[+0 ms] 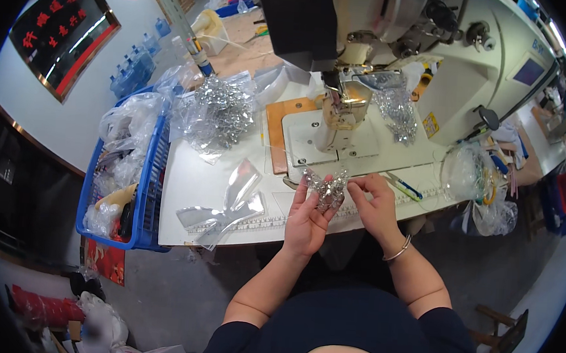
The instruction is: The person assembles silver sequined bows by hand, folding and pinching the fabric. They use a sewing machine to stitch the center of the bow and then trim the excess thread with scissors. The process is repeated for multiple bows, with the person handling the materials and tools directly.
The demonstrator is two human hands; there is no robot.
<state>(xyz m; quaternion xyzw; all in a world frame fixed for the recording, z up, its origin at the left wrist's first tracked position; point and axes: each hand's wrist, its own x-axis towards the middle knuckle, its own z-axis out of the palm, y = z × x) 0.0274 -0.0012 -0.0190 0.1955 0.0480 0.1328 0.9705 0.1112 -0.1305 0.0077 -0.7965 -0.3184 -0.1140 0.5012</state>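
Note:
My left hand [307, 225], palm up, holds a glittery silver bow-shaped piece [324, 191] above the front edge of the white sewing machine table. My right hand [377, 208] is closed in a pinch by the right tip of this piece; what lies between the fingertips is too small to make out. Just beyond both hands stands the sewing machine's needle and presser area [342, 105]. To the left of my left hand, a clear plastic bow-shaped cutout [230, 205] with silvery edges lies on the table.
A heap of silver glittery pieces [219, 110] on plastic lies at the back left, another silver pile [396, 112] right of the needle. A blue basket [154, 187] holds plastic bags. Blue-handled snips [405, 187] lie right of my hands. A ruler strip [260, 224] runs along the front edge.

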